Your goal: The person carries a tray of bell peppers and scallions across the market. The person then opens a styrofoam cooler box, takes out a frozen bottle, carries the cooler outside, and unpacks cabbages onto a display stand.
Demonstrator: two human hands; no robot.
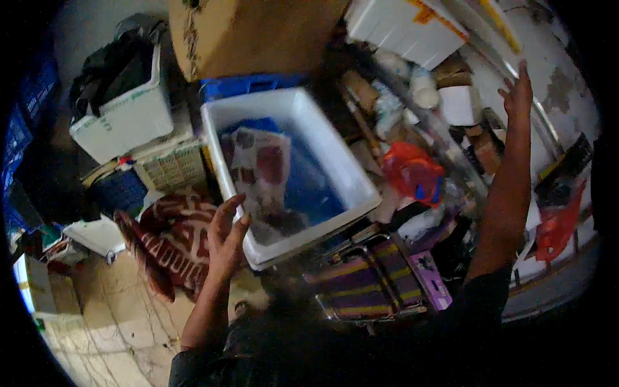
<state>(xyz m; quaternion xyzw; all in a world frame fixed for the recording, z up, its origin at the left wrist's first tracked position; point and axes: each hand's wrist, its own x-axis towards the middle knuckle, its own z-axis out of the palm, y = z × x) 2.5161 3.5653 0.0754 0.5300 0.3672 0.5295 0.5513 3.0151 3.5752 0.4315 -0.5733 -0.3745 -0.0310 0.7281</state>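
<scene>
My left hand (pixel 225 242) is beside the near left rim of a large white foam bin (pixel 333 150). Its thumb and fingers are apart, with nothing between them; whether the fingertips touch the rim is unclear. Inside the bin are printed sheets or packaging (pixel 263 157), a blue item (pixel 261 125) and a blue bottom. My right hand (pixel 518 94) reaches far out to the upper right, fingers spread and nothing visible in it. It appears near a pale metal rail (pixel 545 121) by the wall; contact cannot be made out.
Left stands a white foam box (pixel 125 126) with dark cloth. A maroon patterned cloth (pixel 181 242) lies below it. Behind the bin rises a cardboard box (pixel 261 38). Rightward are a red plastic bag (pixel 411 171), clutter and another white box (pixel 406 31). A striped folding seat (pixel 372 280) is nearer.
</scene>
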